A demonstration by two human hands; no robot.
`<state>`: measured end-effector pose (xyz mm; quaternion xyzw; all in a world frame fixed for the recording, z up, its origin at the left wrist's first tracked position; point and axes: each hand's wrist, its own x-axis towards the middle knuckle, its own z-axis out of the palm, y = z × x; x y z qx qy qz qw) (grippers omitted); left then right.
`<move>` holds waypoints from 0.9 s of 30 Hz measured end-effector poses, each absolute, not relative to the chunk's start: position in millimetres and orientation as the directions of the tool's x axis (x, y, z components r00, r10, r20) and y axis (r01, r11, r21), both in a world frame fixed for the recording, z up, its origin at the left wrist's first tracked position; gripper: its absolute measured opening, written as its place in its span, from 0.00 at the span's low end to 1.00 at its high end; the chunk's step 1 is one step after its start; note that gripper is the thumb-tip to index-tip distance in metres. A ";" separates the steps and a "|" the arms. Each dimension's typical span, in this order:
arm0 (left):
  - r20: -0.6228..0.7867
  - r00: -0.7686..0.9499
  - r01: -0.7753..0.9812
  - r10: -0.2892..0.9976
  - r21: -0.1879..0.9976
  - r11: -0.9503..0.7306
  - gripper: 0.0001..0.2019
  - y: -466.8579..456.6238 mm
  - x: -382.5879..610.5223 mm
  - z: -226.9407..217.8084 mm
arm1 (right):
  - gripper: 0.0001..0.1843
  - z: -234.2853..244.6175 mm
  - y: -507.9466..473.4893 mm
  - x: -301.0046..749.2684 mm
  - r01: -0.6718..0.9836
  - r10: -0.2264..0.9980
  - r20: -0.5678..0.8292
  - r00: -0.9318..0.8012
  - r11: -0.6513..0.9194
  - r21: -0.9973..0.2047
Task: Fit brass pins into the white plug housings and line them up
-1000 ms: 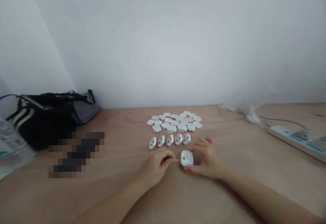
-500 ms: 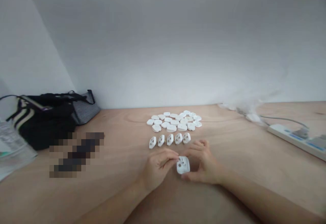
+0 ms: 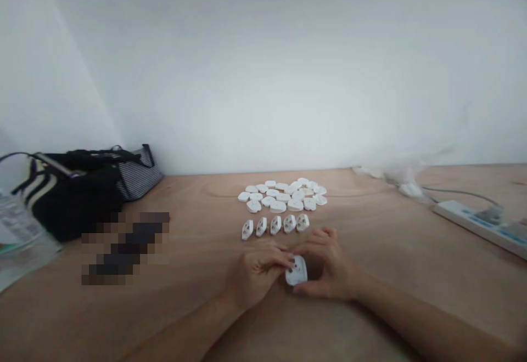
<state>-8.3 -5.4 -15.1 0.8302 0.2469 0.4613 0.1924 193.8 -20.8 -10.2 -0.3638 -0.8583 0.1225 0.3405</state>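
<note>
My right hand (image 3: pixel 329 263) grips a white plastic plug housing (image 3: pixel 297 274) between thumb and fingers, with its hollow side turned towards me. A few small recesses show inside it. The fingers of my left hand (image 3: pixel 261 271) are pinched together, their tips over the upper left part of the housing. Whatever lies between those fingertips is too small or hidden to make out. Just beyond my hands, several similar white pieces (image 3: pixel 275 225) stand on edge in a row. Behind that row, many white housings (image 3: pixel 278 207) lie spread in a loose cluster.
A wooden table (image 3: pixel 197 214) runs back to a pale wall. At left lie a black bag (image 3: pixel 82 197), a clear plastic bag (image 3: pixel 24 236) and a pixelated dark object (image 3: pixel 127 249). At right are a white power strip (image 3: pixel 473 222) and crumpled clear plastic (image 3: pixel 405 178).
My left fingertips have moved slightly right and down, further over the housing. The housing has shifted down a little in my right hand. The row and the cluster stay as they were.
</note>
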 end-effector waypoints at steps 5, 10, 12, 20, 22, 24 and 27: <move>0.684 0.488 0.353 0.542 0.413 -0.839 0.12 -8.6 -9.3 -11.3 | 0.24 -9.1 -22.0 193.0 0.561 0.710 0.500 -0.496 0.701 -0.440; 0.639 0.640 0.375 0.427 0.225 -0.899 0.19 -10.2 -13.4 -5.6 | 0.23 -8.6 -22.1 193.6 0.572 0.725 0.515 -0.457 0.683 -0.454; 0.599 0.695 0.370 0.398 0.177 -0.912 0.21 -9.5 -14.8 -4.4 | 0.22 -8.0 -22.2 194.0 0.571 0.725 0.518 -0.453 0.683 -0.456; 0.462 0.791 0.372 0.402 0.158 -0.915 0.24 -6.9 -17.6 -3.0 | 0.20 -10.2 -21.4 194.4 0.540 0.733 0.531 -0.426 0.677 -0.500; 0.480 0.785 0.361 0.391 0.159 -0.919 0.26 -7.0 -18.4 -3.6 | 0.21 -12.5 -19.6 195.9 0.548 0.743 0.541 -0.395 0.663 -0.511; 0.512 0.746 0.371 0.425 0.209 -0.905 0.28 -6.9 -19.1 -4.7 | 0.23 -13.5 -18.2 197.3 0.548 0.744 0.548 -0.382 0.660 -0.514; 0.499 0.673 0.397 0.546 0.380 -0.836 0.31 -5.3 -19.5 -6.2 | 0.24 -12.9 -18.2 197.4 0.520 0.732 0.526 -0.433 0.679 -0.518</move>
